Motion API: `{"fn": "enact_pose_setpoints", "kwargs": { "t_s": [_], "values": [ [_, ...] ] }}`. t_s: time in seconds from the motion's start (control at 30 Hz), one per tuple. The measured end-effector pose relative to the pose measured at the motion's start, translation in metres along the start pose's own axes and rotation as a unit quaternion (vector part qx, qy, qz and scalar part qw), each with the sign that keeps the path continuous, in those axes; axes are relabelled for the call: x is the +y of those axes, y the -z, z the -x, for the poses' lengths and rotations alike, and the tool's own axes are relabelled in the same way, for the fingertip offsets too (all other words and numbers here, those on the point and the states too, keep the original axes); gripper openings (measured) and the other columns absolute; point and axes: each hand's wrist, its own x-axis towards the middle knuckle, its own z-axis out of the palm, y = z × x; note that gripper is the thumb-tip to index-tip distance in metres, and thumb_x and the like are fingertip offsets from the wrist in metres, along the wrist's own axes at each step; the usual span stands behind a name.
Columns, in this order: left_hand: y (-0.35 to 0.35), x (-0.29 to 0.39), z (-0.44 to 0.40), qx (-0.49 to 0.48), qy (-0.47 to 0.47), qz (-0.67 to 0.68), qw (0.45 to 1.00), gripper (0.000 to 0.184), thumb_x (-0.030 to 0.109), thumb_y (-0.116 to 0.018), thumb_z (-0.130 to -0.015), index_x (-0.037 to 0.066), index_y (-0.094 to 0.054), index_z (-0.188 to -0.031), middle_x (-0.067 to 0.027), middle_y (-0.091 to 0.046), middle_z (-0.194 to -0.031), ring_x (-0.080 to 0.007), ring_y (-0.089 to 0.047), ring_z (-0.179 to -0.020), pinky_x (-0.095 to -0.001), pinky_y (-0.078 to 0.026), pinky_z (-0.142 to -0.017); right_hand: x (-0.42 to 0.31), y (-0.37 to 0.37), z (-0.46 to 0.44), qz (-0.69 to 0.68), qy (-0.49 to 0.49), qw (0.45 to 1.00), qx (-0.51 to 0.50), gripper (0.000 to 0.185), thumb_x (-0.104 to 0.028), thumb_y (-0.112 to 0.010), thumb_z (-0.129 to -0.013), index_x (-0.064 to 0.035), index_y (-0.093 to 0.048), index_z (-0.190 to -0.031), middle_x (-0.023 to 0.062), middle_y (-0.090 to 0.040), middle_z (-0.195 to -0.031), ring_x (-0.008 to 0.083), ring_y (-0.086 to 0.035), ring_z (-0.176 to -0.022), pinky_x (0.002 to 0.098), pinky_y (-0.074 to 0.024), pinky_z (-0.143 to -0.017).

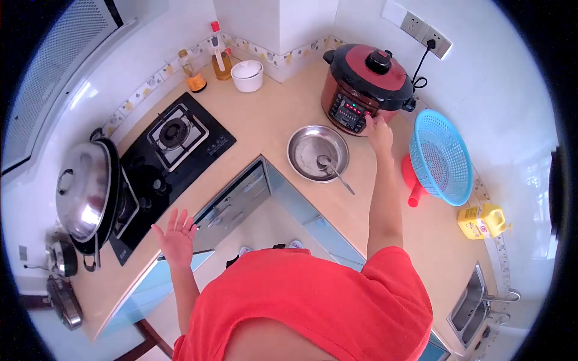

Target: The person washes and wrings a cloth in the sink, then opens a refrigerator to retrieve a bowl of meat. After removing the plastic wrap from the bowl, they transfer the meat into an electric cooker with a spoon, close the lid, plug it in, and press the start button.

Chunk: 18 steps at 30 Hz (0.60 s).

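My right hand reaches to the control panel of a dark red electric pressure cooker. A fingertip touches the panel's right side, near its lit red display, while the other fingers look curled in. The cooker's lid is on. Just in front of it lies a round metal dish with a metal spoon resting in it, the handle over the rim. My left hand is raised by the counter's edge, fingers spread and nothing in it, close to the gas stove.
On the stove's left burner stands a wok with a domed lid. Oil bottles and a white bowl are at the back. A blue colander, a yellow jug and the sink line the right side.
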Motion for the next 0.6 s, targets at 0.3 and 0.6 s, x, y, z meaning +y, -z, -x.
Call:
{"fn": "enact_pose_setpoints", "kwargs": {
  "t_s": [0.3, 0.6],
  "values": [
    [-0.02, -0.005, -0.009, -0.039, 0.013, 0.001, 0.999, 0.075, 0.065, -0.037, -0.087, 0.004, -0.045, -0.129, -0.0139, -0.056, -0.12, -0.0272, -0.059, -0.099, -0.0394, -0.048, -0.086, -0.003, 0.002, -0.001, 0.009, -0.031, 0.999, -0.005, 0.047, -0.049, -0.052, -0.086, -0.0032, -0.059, -0.088, 0.0212, -0.065, -0.082, 0.0424, -0.061, -0.081, 0.0488, -0.0468, -0.072],
    [-0.018, -0.028, 0.001, -0.043, 0.031, 0.016, 0.998, 0.073, 0.063, -0.036, -0.089, 0.004, -0.044, -0.129, -0.0161, -0.055, -0.121, -0.0301, -0.059, -0.101, -0.0413, -0.048, -0.086, -0.017, 0.009, 0.0, 0.089, -0.072, 0.993, -0.009, 0.052, -0.057, -0.052, -0.082, -0.0071, -0.064, -0.091, 0.0193, -0.066, -0.079, 0.0391, -0.064, -0.076, 0.0477, -0.0492, -0.069]
  ]
}}
